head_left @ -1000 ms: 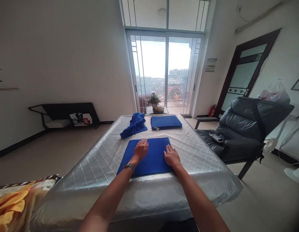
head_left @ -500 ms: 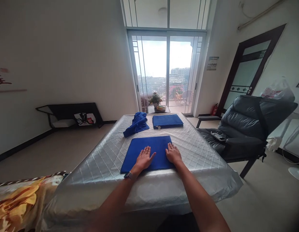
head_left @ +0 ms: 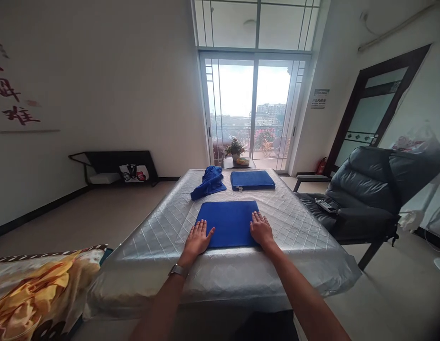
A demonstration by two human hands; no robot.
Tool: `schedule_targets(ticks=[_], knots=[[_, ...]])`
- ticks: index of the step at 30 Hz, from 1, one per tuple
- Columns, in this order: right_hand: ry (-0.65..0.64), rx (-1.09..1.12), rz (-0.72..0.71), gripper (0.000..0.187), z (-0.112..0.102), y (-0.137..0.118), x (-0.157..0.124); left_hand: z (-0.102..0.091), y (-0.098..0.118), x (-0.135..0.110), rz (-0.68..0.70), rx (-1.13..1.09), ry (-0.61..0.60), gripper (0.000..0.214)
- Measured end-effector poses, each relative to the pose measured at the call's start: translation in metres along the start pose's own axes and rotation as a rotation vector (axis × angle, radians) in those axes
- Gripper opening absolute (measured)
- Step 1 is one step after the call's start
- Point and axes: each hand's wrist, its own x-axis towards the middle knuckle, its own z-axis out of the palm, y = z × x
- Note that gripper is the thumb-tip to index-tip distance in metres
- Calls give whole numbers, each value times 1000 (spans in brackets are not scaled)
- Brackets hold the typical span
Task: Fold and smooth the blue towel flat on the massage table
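Observation:
A blue folded towel lies flat on the table with a silvery quilted cover. My left hand rests on its near left corner, fingers stretched out and palm down. On the right edge lies my right hand, also flat with the fingers extended. Neither hand grips anything. Farther back, a crumpled blue towel sits at the left, and a neat stack of folded blue towels with a small white tag is at the right.
A dark reclining chair with a remote-like device on its seat stands close to the table's right. Yellow cloth lies on a patterned cover at the lower left. A potted plant stands beyond the far edge, before glass doors.
My left hand has slid left from the towel's middle to its left edge. My right hand stays at the right edge. The view has shifted slightly left.

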Motion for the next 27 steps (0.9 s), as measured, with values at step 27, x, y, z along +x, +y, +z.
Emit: schedule_targets(ticks=[27], knots=[[-190,42,19,63,6,3,-26,-2,147,5,358,-163,-100,68]])
